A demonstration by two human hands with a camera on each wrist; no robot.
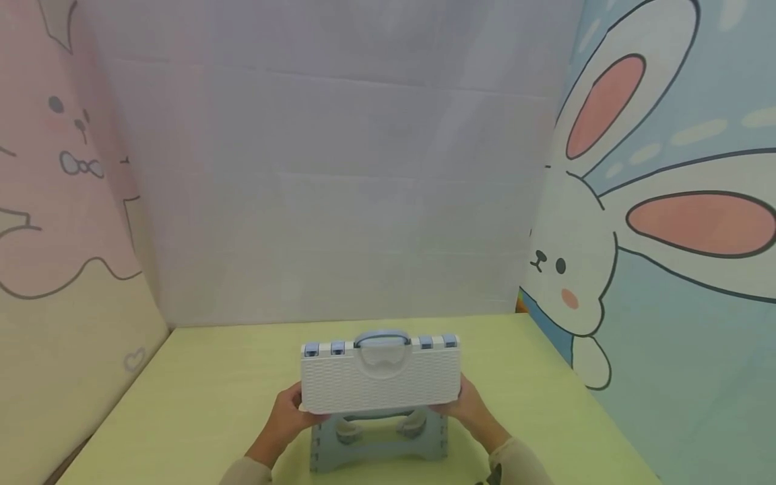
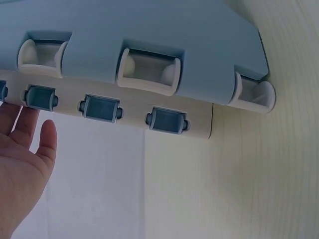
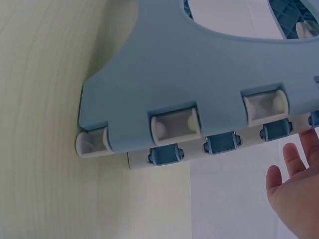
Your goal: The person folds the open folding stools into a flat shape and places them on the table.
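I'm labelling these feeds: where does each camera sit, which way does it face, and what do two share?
Head: worn on the head, facing forward and down at a folding stool and yellowish table; left hand, right hand and sleeves show.
Left wrist: worn on that wrist, facing the stool's blue panelling; only the left hand shows, at the picture's left.
Right wrist: worn on that wrist, facing blue panelling; only the right hand shows, at the picture's right.
Shared: both wrist views show blue hinge pieces along a white edge.
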